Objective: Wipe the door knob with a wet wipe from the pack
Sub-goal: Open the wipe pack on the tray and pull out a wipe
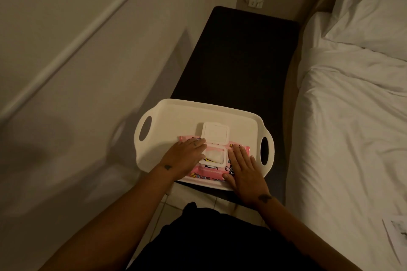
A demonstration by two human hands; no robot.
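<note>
— What is the pack, and where does it sit?

— A pink wet-wipe pack (207, 174) printed with cartoon figures lies flat in a cream tray (167, 116) with cut-out handles at both ends. The tray rests on a dark bench (242, 55) between a pale wall and a bed (352, 116) made up in white.

— Is the pack open?

— Yes. Its white flip lid (215, 132) stands swung back toward the far side, and the white top wipe (214, 156) shows in the framed opening, still inside.

— And the hands?

— Both lie flat on the pack, fingers extended, gripping nothing. The left hand (184, 156) presses the left half, its fingertips at the edge of the opening. The right hand (244, 171) covers the right half, thumb near the pack's front edge.

— Anything else in the tray?

— Only the pack. A sheet of paper (396, 233) lies on the bed at the lower right, and a wall socket (255, 3) with a white cable sits beyond the bench.
</note>
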